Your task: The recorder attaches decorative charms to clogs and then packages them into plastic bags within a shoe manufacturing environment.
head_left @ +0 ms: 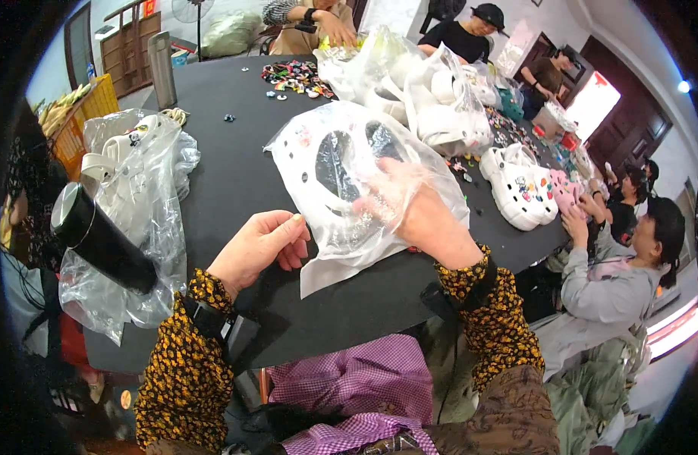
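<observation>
A clear plastic bag (341,262) lies on the dark table before me, with a pair of white clogs (297,168) inside. The dark insoles show through the plastic. My right hand (417,208) reaches into the bag from its right side. Its fingers look spread over the clogs, somewhat blurred behind the film. My left hand (265,246) is just off the bag's left edge, above the table. Its fingers are curled and the thumb lies along them; I see nothing in them.
At the left, a black cylindrical bottle (102,239) leans over a bagged pair of white shoes (121,152). A grey flask (161,72) stands farther back. Colourful shoe charms (296,77), bagged white clogs (440,98) and loose white clogs (520,186) lie beyond. Several people sit around the table.
</observation>
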A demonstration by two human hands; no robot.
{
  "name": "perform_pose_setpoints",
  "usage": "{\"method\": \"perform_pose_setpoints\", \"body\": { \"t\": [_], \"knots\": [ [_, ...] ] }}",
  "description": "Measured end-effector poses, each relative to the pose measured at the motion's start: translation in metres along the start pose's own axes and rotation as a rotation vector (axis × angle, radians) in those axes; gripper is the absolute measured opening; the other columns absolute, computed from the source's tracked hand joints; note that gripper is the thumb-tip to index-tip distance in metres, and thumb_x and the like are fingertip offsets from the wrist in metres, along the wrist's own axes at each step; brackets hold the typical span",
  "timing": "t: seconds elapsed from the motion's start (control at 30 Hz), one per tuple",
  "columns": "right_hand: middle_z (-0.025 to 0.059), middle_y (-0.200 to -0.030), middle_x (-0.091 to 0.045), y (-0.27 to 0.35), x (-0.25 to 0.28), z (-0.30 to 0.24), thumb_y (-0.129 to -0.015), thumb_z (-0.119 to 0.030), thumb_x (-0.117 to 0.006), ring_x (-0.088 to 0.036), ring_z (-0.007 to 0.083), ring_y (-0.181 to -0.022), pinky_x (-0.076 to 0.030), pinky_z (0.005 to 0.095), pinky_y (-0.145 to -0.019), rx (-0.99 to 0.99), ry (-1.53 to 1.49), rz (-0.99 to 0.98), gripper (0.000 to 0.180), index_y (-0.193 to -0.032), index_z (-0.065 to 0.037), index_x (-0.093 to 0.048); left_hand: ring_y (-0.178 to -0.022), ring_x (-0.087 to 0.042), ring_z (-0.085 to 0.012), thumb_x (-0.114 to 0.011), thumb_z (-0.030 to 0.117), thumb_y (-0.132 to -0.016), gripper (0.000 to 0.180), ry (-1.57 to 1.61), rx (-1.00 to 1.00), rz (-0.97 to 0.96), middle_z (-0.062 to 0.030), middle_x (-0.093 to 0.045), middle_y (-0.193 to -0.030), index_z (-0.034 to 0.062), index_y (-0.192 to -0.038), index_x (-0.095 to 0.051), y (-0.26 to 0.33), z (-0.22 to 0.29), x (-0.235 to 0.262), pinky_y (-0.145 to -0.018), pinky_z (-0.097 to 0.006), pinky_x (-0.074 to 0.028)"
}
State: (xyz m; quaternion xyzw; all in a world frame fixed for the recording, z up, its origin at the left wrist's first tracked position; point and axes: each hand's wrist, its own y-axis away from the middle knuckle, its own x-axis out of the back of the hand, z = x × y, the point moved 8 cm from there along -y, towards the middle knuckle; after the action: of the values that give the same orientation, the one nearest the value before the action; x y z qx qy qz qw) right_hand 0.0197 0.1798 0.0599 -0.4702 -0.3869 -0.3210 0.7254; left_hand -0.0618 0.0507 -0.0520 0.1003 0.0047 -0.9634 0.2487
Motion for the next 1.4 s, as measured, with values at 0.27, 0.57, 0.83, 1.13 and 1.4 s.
{"method": "perform_pose_setpoints", "body": {
  "t": [0.27, 0.57, 0.83, 1.13, 1.4],
  "knots": [
    [0.0132, -0.106, -0.06, -0.01, -0.008, 0.025, -0.086, -0.03, -0.055, -0.056, 0.0311, -0.099, -0.044, 0.0411, -0.086, -0.088, -0.001, 0.004, 0.027, -0.103, -0.011, -0.065, -0.06, -0.057, -0.0112, -0.051, 0.03, -0.095, 0.03, 0.017, 0.007, 0.127, -0.0039, -0.06, -0.071, 0.0031, -0.085, -0.06, -0.003, 0.001, 0.011, -0.055, -0.024, -0.047],
    [0.0182, -0.085, -0.065, -0.026, -0.047, 0.065, -0.077, -0.036, -0.062, -0.062, 0.0352, -0.081, -0.048, 0.0415, -0.074, -0.306, -0.296, -0.307, 0.033, -0.086, -0.005, -0.067, -0.06, -0.056, -0.0113, -0.053, 0.03, -0.093, 0.029, 0.029, 0.019, 0.153, -0.0038, -0.06, -0.071, 0.0023, -0.085, -0.06, -0.002, 0.001, 0.013, -0.055, -0.025, -0.046],
    [0.0121, -0.087, -0.064, -0.034, -0.056, 0.049, -0.081, -0.032, -0.058, -0.061, 0.0294, -0.084, -0.047, 0.0397, -0.074, -0.255, -0.161, -0.584, 0.029, -0.086, -0.005, -0.065, -0.059, -0.057, -0.0124, -0.052, 0.027, -0.092, 0.028, 0.026, -0.03, 0.18, -0.0048, -0.06, -0.07, 0.0021, -0.083, -0.06, -0.001, 0.001, 0.022, -0.053, -0.025, -0.047],
    [0.0117, -0.085, -0.066, 0.003, 0.041, 0.019, -0.079, -0.02, -0.062, -0.063, 0.0278, -0.079, -0.048, 0.0388, -0.072, -0.315, -0.142, -0.176, 0.024, -0.101, -0.009, -0.064, -0.063, -0.057, -0.0131, -0.051, 0.028, -0.093, 0.029, 0.214, -0.161, 0.548, -0.0071, -0.058, -0.083, 0.0006, -0.103, -0.052, 0.002, -0.001, 0.063, -0.054, -0.027, -0.048],
    [0.0067, -0.073, -0.058, 0.053, 0.12, -0.01, -0.067, -0.007, -0.065, -0.053, 0.0277, -0.068, -0.042, 0.0398, -0.064, 0.01, 0.174, 0.054, 0.035, -0.102, -0.005, -0.062, -0.102, -0.055, -0.0255, -0.046, 0.054, -0.092, 0.07, 0.246, -0.188, 0.513, -0.014, -0.051, -0.119, 0.0021, -0.136, -0.031, 0.011, 0.021, 0.053, -0.082, -0.038, -0.047]
  ]
}}
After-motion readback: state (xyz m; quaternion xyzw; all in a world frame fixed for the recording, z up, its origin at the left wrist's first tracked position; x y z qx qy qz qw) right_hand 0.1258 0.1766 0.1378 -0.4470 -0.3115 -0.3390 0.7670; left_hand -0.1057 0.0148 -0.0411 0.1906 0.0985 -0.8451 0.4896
